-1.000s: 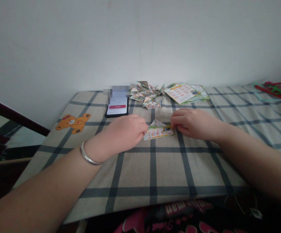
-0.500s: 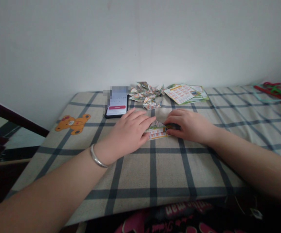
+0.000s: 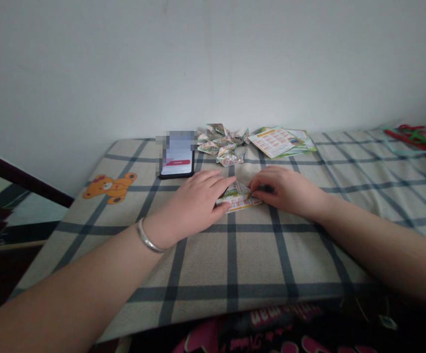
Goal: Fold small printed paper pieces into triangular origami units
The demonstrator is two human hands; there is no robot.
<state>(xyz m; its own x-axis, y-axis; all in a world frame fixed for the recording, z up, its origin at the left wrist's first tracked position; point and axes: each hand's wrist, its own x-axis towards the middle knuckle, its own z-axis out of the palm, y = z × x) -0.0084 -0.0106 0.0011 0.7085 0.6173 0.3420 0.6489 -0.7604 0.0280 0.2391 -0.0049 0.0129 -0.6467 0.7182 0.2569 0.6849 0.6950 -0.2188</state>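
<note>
A partly folded sheet of printed paper (image 3: 239,202) lies on the checked tablecloth between my hands. It has a peaked upper part and a flat strip with a yellow edge along the bottom. My left hand (image 3: 206,200), below a silver bangle (image 3: 148,236), rests on the paper's left side with fingers stretched out and thumb at its lower edge. The right side is pinched between thumb and fingers of my right hand (image 3: 282,189). Behind them sits a cluster of folded paper pieces (image 3: 223,143), several with pointed tips.
A phone (image 3: 178,159) with its screen lit lies behind my left hand. Flat printed sheets (image 3: 277,142) are piled near the wall. A bear cutout (image 3: 110,188) is at the left, and a tangle of coloured strips (image 3: 417,137) at the far right.
My right thumb and fingers have closed into a tighter pinch at the paper's right edge. My left fingers have drawn back slightly, and more of the paper's green print shows.
</note>
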